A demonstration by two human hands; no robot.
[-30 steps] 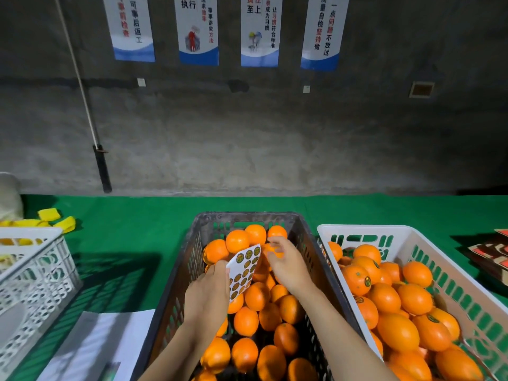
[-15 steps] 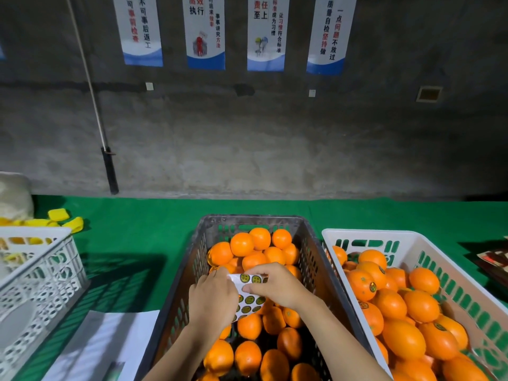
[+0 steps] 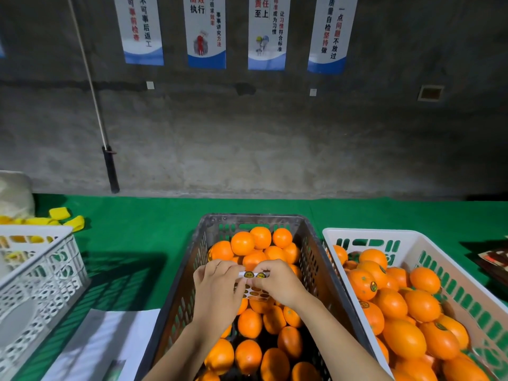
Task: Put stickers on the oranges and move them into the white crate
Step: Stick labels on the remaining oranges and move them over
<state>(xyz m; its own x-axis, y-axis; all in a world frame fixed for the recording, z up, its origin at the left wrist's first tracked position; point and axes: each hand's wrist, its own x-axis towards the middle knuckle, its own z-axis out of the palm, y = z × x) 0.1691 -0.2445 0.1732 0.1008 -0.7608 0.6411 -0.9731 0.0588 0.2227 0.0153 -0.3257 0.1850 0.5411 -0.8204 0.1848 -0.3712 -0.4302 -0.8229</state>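
A dark crate (image 3: 181, 292) in the middle holds several plain oranges (image 3: 242, 243). Right of it, the white crate (image 3: 428, 251) holds several oranges (image 3: 404, 339), some with round stickers. Both my hands are over the dark crate. My left hand (image 3: 217, 290) grips a white sticker sheet (image 3: 254, 284) with its curled fingers. My right hand (image 3: 277, 284) pinches the sheet's top edge at its dark round stickers. Most of the sheet is hidden between my hands.
A second white crate (image 3: 41, 273) stands at the left with yellow pieces (image 3: 66, 215) behind it. White paper (image 3: 104, 342) lies on the green table (image 3: 137, 232) front left. Flat packets (image 3: 494, 259) sit at the far right edge. A concrete wall rises behind.
My right hand came back from the oranges to the sticker sheet. The sheet went from upright to lower and flatter, and both hands now close on it.
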